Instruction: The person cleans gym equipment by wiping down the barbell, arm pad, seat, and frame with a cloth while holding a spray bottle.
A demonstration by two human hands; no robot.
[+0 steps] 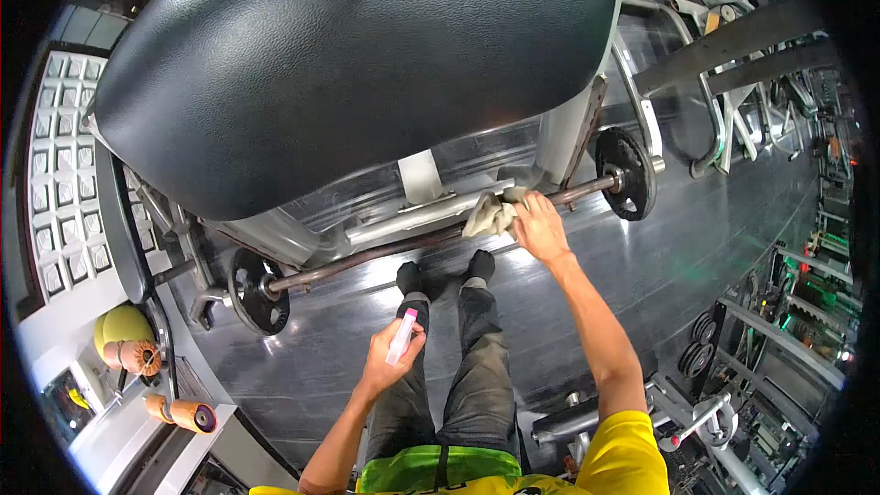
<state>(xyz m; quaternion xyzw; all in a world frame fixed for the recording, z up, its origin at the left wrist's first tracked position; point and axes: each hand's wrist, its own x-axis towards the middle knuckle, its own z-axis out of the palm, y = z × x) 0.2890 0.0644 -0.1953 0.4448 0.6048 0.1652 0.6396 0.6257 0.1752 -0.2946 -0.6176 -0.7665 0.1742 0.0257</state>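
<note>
My right hand (541, 227) is closed around a crumpled beige cloth (490, 217), which it presses against the barbell (390, 250). The bar is brownish metal and runs across in front of me, with a black weight plate (627, 174) on its right end and another black plate (259, 291) on its left. Lower down, near my legs, my left hand (392, 353) grips a small whitish bottle with a pink top (401, 337). The bottle's lower part is hidden by my fingers. Just behind the bar lies a pale metal crossbar (417, 218).
A large black padded bench (357, 64) fills the top, close above the bar. Foam rollers (183, 412) and a yellow-green ball (124, 330) sit at the left. Gym machines and a weight rack (779, 339) stand at the right, over a dark floor (587, 312).
</note>
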